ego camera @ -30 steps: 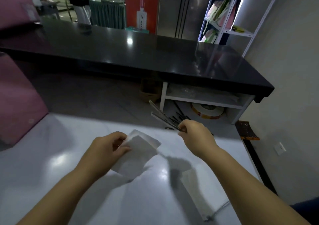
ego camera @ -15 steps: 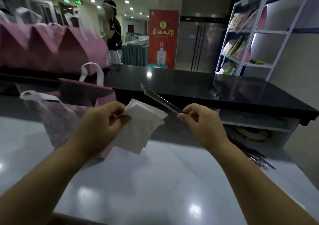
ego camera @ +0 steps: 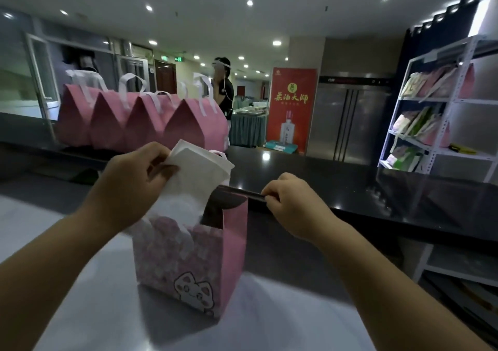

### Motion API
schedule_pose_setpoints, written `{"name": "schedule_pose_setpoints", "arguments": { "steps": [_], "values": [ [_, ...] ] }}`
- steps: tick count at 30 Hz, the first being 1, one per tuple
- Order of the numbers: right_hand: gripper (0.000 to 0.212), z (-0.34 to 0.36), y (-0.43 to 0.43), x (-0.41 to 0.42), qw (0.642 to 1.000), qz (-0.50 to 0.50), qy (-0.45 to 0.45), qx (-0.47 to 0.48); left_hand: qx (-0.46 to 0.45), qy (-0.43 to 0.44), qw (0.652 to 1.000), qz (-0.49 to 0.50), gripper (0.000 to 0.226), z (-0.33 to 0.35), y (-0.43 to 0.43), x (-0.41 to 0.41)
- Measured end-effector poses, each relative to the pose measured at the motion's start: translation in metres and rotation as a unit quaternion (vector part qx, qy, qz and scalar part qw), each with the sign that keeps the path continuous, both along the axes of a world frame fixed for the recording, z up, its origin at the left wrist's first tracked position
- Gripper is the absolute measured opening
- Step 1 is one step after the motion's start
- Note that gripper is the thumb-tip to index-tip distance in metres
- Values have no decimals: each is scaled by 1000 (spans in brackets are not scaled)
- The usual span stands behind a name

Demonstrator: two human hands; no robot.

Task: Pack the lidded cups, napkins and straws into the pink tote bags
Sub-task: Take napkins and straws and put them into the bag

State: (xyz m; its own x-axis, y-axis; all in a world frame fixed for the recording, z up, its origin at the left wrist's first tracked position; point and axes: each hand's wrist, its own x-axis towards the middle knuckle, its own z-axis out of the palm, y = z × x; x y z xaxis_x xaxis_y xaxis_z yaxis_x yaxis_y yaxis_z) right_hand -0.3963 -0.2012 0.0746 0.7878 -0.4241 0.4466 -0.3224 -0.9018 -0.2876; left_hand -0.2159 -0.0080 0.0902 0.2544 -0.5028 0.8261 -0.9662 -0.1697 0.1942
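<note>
Napkins (ego camera: 200, 171) sit pinched between thumb and curled fingers of your left hand (ego camera: 132, 186), just above the mouth of the open pink tote (ego camera: 231, 245) at frame centre. Your right hand (ego camera: 292, 207) pinches the straws (ego camera: 237, 192) by one end, and their far tips reach over the tote's right rim.

Judgement: insertion step, both items about to go in. Lower the napkins flat along one wall, then tilt the straws tip-down and slide them in alongside so neither snags the rim. A pale shape inside may be a cup; cannot tell.

Room: bare white table (ego camera: 80, 310) shows lower left and lower right. The black counter (ego camera: 363, 189) edge lies close behind the tote. The packed totes (ego camera: 140, 127) stand well apart, upper left.
</note>
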Motion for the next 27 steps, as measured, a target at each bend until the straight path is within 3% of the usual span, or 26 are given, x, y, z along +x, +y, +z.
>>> {"name": "schedule_pose_setpoints", "arguments": {
  "steps": [9,15,19,22,24,27],
  "values": [
    [8,0,-19,112,982,67,82,-154,33,2,999,21,5,9,-30,92],
    [24,-25,-24,163,961,13,179,-209,72,63,995,-1,6,-17,-46,126],
    [38,-24,-29,164,985,-8,111,-130,74,115,990,-42,6,-29,-52,141],
    [43,-18,-27,161,998,-10,53,25,81,165,979,-92,7,-35,-56,149],
    [43,-19,-23,161,989,0,13,150,85,207,965,-134,4,-36,-59,155],
    [28,-20,-17,163,959,17,-69,274,70,270,937,-212,10,-35,-65,160]
  ]
}}
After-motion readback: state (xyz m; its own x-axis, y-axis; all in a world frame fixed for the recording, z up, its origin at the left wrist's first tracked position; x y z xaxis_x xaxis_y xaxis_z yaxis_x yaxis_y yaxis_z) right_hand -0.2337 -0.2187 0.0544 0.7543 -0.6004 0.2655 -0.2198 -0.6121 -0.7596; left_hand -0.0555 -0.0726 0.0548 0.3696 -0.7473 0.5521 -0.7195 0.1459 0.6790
